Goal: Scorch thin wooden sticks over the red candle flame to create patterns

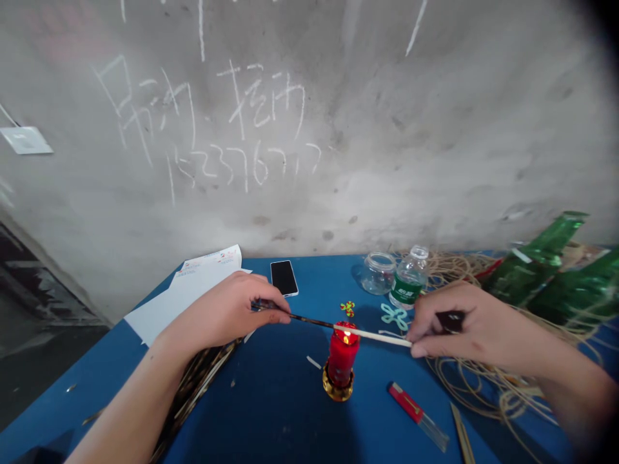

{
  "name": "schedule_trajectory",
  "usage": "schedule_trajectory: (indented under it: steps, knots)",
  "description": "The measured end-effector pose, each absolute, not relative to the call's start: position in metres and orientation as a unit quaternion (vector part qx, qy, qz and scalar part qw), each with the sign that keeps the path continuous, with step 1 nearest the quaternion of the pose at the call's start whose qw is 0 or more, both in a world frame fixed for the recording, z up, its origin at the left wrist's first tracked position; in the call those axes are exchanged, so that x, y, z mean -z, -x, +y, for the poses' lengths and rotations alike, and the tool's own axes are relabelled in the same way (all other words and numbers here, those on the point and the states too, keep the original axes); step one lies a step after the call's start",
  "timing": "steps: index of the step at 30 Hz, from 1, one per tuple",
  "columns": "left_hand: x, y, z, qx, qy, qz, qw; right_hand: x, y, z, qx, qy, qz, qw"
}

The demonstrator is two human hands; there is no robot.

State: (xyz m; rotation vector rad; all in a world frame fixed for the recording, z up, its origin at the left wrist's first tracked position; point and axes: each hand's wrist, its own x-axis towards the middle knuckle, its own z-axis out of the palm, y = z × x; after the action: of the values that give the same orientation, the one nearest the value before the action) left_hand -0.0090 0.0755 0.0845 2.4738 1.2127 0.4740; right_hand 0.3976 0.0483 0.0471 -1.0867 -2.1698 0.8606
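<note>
A thin strip (338, 327), dark along its left half and pale along its right, stretches level between both hands. My left hand (227, 312) pinches its dark left end. My right hand (459, 328) pinches the pale right end, and a dark object shows between its fingers. The strip's middle passes right over the flame of a lit red candle (342, 361) in a gold holder on the blue table (271, 399).
A red lighter (411, 407) lies right of the candle. A phone (284, 278), white papers (193, 287), a glass jar (378, 272) and a small water bottle (407, 283) sit behind. Green glass bottles (541, 258) and coiled cane (488, 380) crowd the right. Dark strips (198, 380) lie under my left forearm.
</note>
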Motion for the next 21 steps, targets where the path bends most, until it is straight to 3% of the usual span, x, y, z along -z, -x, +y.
schedule_trajectory:
  steps: [21]
  knots:
    - [-0.096, 0.022, 0.075, -0.146, -0.857, 0.458, 0.187, -0.044, -0.372, 0.046, -0.304, 0.388, -0.814, 0.307]
